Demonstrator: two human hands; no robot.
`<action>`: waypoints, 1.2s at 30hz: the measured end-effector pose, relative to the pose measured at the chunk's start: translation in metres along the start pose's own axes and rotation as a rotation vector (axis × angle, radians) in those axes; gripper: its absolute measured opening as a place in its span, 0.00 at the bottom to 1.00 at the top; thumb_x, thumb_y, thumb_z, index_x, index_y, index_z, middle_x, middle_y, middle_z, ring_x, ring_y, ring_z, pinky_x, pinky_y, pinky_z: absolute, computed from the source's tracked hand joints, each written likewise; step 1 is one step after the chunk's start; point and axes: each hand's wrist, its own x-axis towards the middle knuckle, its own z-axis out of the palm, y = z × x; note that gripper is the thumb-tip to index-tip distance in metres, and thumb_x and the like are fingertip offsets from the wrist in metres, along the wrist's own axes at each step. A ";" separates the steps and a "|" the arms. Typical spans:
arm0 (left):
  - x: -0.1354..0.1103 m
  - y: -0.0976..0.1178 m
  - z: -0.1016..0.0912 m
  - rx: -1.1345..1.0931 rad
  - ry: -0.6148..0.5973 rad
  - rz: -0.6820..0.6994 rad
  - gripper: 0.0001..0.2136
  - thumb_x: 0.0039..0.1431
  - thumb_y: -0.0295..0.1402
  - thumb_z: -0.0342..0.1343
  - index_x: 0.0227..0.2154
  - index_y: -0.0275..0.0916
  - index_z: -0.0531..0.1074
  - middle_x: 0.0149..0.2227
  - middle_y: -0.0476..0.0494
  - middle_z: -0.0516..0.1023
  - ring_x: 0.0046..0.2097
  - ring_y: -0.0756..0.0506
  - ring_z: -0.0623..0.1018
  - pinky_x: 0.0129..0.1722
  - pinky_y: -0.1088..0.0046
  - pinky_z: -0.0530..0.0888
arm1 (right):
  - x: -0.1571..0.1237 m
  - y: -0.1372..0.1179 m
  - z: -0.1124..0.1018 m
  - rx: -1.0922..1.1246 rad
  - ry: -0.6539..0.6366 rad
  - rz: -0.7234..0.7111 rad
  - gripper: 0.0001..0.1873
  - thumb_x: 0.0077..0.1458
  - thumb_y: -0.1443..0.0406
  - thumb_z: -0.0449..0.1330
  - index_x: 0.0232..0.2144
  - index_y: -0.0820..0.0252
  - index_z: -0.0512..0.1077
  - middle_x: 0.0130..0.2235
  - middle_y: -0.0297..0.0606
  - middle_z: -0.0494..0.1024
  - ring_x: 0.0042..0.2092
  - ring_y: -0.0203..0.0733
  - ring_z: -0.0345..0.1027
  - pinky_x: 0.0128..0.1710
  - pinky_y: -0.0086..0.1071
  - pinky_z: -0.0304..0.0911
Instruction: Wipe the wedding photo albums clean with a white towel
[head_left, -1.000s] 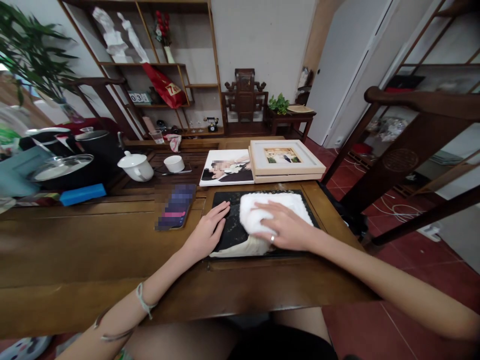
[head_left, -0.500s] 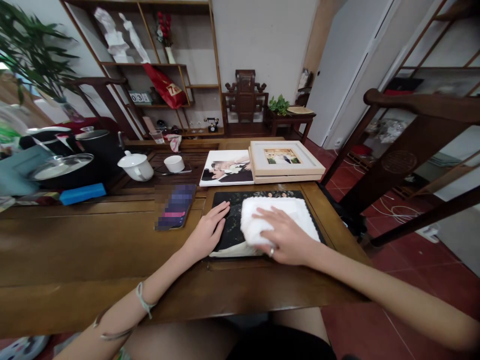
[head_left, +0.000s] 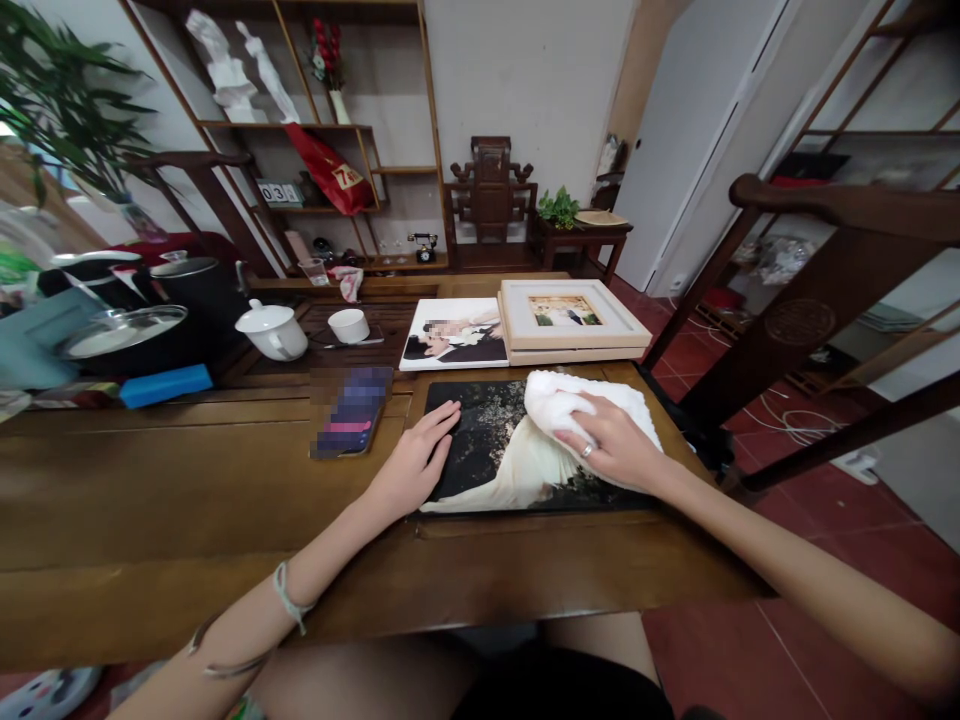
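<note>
A dark wedding photo panel [head_left: 480,445] lies flat on the wooden table, a pale gown showing across its lower part. My left hand [head_left: 420,455] rests open on its left edge, fingers stretched out. On the right half of the panel is a white towel [head_left: 634,400], bunched up at its left end and spread out toward the right. My right hand [head_left: 611,440] is closed on the bunched part, wearing a ring. Towel and hand hide the panel's upper right.
Beyond the panel lie a white photo board [head_left: 454,345] and stacked light wooden picture frames [head_left: 577,340]. A phone [head_left: 349,410] is left of my left hand. Farther left stand a white lidded cup [head_left: 271,330], a small white bowl [head_left: 349,326] and a blue block [head_left: 166,386].
My right hand has slid the towel to the right and away from me across the panel, uncovering the gown in the picture. My left hand has stayed in place.
</note>
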 end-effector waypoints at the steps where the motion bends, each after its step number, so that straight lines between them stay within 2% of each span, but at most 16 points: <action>1: 0.000 0.000 0.000 0.001 0.002 -0.002 0.20 0.66 0.34 0.40 0.56 0.33 0.65 0.62 0.38 0.63 0.63 0.43 0.61 0.63 0.57 0.58 | -0.004 -0.003 -0.001 0.004 0.003 0.002 0.17 0.62 0.59 0.50 0.27 0.61 0.72 0.48 0.52 0.75 0.55 0.53 0.65 0.52 0.49 0.61; 4: 0.001 0.000 0.001 0.006 0.002 -0.002 0.20 0.66 0.34 0.40 0.56 0.33 0.65 0.62 0.37 0.63 0.63 0.42 0.61 0.63 0.57 0.59 | -0.022 -0.028 -0.005 0.058 -0.017 -0.038 0.16 0.61 0.59 0.52 0.25 0.60 0.71 0.52 0.53 0.72 0.58 0.53 0.61 0.55 0.51 0.58; 8: 0.002 0.000 0.002 0.003 0.005 0.004 0.20 0.66 0.34 0.39 0.55 0.32 0.66 0.61 0.36 0.63 0.63 0.42 0.62 0.63 0.57 0.59 | -0.044 -0.069 -0.009 0.171 -0.075 -0.188 0.13 0.58 0.60 0.55 0.26 0.60 0.71 0.56 0.52 0.69 0.61 0.54 0.56 0.58 0.55 0.53; 11: 0.002 0.000 0.002 -0.005 0.008 0.010 0.20 0.66 0.34 0.39 0.55 0.32 0.66 0.61 0.36 0.64 0.63 0.41 0.62 0.63 0.56 0.59 | -0.043 -0.077 -0.011 0.220 -0.094 -0.244 0.13 0.58 0.59 0.55 0.27 0.60 0.71 0.55 0.52 0.69 0.60 0.54 0.57 0.58 0.54 0.54; 15: 0.001 -0.002 0.001 -0.012 0.008 0.012 0.20 0.66 0.34 0.40 0.56 0.34 0.66 0.61 0.38 0.63 0.63 0.42 0.62 0.63 0.56 0.59 | -0.019 -0.049 -0.011 0.224 -0.072 -0.168 0.16 0.61 0.58 0.52 0.26 0.61 0.70 0.50 0.53 0.73 0.55 0.50 0.64 0.53 0.46 0.60; 18: 0.000 -0.001 0.001 -0.006 0.005 0.006 0.20 0.66 0.34 0.40 0.56 0.34 0.66 0.61 0.38 0.63 0.63 0.43 0.62 0.63 0.57 0.59 | 0.005 -0.016 -0.008 0.198 -0.074 -0.134 0.19 0.63 0.58 0.49 0.25 0.60 0.69 0.38 0.47 0.77 0.46 0.48 0.68 0.45 0.41 0.62; 22: 0.001 0.000 0.000 0.002 -0.004 -0.006 0.20 0.66 0.34 0.40 0.56 0.33 0.65 0.62 0.38 0.63 0.63 0.43 0.61 0.63 0.57 0.59 | 0.031 0.020 0.002 0.191 -0.066 -0.139 0.21 0.64 0.56 0.48 0.23 0.60 0.67 0.29 0.39 0.73 0.36 0.42 0.66 0.39 0.36 0.59; 26: 0.001 0.000 0.000 -0.003 -0.003 0.001 0.20 0.66 0.33 0.40 0.56 0.36 0.65 0.62 0.39 0.63 0.63 0.43 0.62 0.63 0.55 0.59 | 0.038 0.028 0.007 0.213 -0.025 -0.093 0.22 0.63 0.55 0.49 0.21 0.60 0.65 0.26 0.36 0.71 0.32 0.39 0.64 0.35 0.33 0.58; 29: 0.001 0.000 0.000 -0.001 -0.003 0.004 0.20 0.66 0.33 0.40 0.56 0.35 0.65 0.62 0.39 0.62 0.63 0.43 0.62 0.63 0.54 0.59 | 0.027 0.011 0.003 0.235 -0.016 -0.042 0.22 0.63 0.55 0.49 0.20 0.59 0.65 0.27 0.37 0.72 0.33 0.40 0.66 0.36 0.34 0.60; 31: 0.001 0.000 0.000 0.004 -0.004 -0.001 0.20 0.66 0.33 0.39 0.56 0.34 0.65 0.62 0.38 0.63 0.63 0.42 0.62 0.63 0.54 0.59 | 0.014 -0.009 -0.001 0.264 -0.043 -0.057 0.21 0.63 0.56 0.49 0.21 0.59 0.67 0.30 0.39 0.75 0.39 0.43 0.70 0.43 0.37 0.62; 33: 0.001 0.001 0.000 0.003 0.000 0.002 0.20 0.66 0.33 0.40 0.56 0.34 0.66 0.62 0.37 0.63 0.63 0.42 0.62 0.62 0.53 0.59 | 0.000 -0.031 -0.006 0.293 -0.072 -0.110 0.19 0.62 0.57 0.50 0.23 0.59 0.68 0.39 0.44 0.77 0.49 0.46 0.68 0.52 0.42 0.60; 36: 0.001 0.002 0.001 -0.001 0.010 0.015 0.20 0.66 0.33 0.40 0.55 0.35 0.66 0.61 0.37 0.63 0.63 0.41 0.62 0.62 0.53 0.60 | -0.016 -0.060 -0.010 0.300 -0.133 -0.256 0.15 0.60 0.58 0.53 0.28 0.60 0.72 0.51 0.49 0.73 0.58 0.49 0.61 0.59 0.49 0.53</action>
